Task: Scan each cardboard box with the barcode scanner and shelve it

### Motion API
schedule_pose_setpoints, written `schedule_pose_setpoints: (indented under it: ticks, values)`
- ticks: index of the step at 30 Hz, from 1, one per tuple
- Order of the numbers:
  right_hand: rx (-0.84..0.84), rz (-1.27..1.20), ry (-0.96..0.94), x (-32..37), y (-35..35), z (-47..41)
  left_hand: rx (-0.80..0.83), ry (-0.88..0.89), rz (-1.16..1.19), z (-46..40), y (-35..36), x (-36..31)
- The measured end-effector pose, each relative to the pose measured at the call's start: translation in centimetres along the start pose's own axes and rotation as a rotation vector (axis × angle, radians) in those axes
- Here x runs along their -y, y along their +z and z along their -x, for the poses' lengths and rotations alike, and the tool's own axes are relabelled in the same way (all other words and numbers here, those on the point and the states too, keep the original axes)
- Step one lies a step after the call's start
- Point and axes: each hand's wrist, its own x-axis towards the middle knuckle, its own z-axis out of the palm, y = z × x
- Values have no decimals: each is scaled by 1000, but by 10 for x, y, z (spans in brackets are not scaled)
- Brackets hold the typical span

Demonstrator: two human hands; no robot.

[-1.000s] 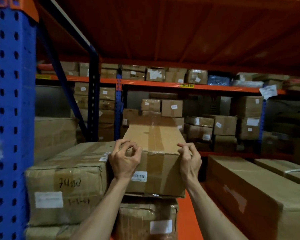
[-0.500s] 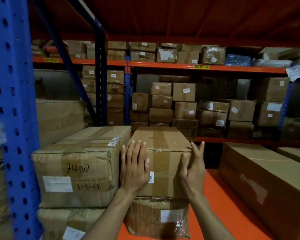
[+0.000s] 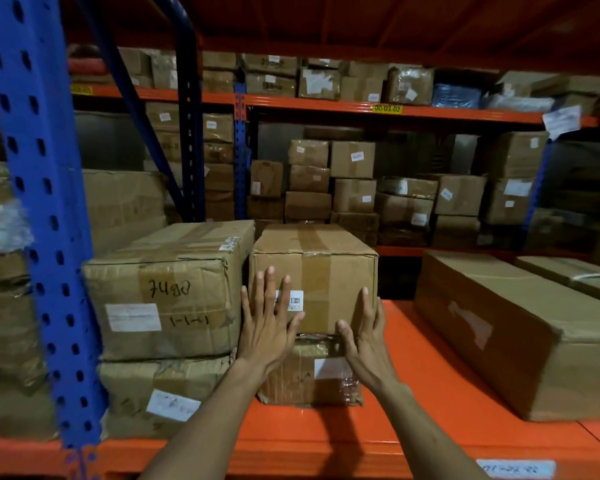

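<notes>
Left grip (image 3: 269, 327) flat and wide against cardboard box (image 3: 321, 271) front; right grip (image 3: 364, 336) spread at its lower right corner. Box atop wrapped carton (image 3: 309, 372), long axis running away into shelf (image 3: 430, 375).

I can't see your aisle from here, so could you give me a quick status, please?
Both hands open: left hand and right hand flat against taped box. Box stacked on wrapped box. Nothing blocking.

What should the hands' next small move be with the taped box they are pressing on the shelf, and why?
Probably draw both hands back. The taped box already sits on top of the plastic-wrapped box, beside the box marked 7490. The left hand and right hand lie on its front with straight fingers, gripping nothing.
</notes>
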Motion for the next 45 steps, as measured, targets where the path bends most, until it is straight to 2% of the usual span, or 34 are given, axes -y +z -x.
schedule_pose_setpoints:
  ticks: [6,11,16,19,24,28,32,38,45]
  values:
    - [19,-56,56,7,-6,2,106,-65,21,28,-5,-6]
    - [-58,-113,107,4,2,13,176,-180,107,70,3,-31]
    - [-17,98,95,-18,14,35,219,-303,146,99,11,-49]
    - [9,-40,54,-30,17,42,235,-305,152,97,12,-49]
    - [-26,-200,27,-29,29,36,220,-339,267,93,11,-46]
    - [-4,-218,19,-37,30,30,210,-301,396,91,17,-39]
    - [2,-233,56,-39,33,27,131,-323,487,90,25,-41]
    - [-13,-221,107,-29,34,35,58,-319,515,93,25,-41]
    - [-25,-201,93,-10,16,64,13,-326,423,115,5,-54]
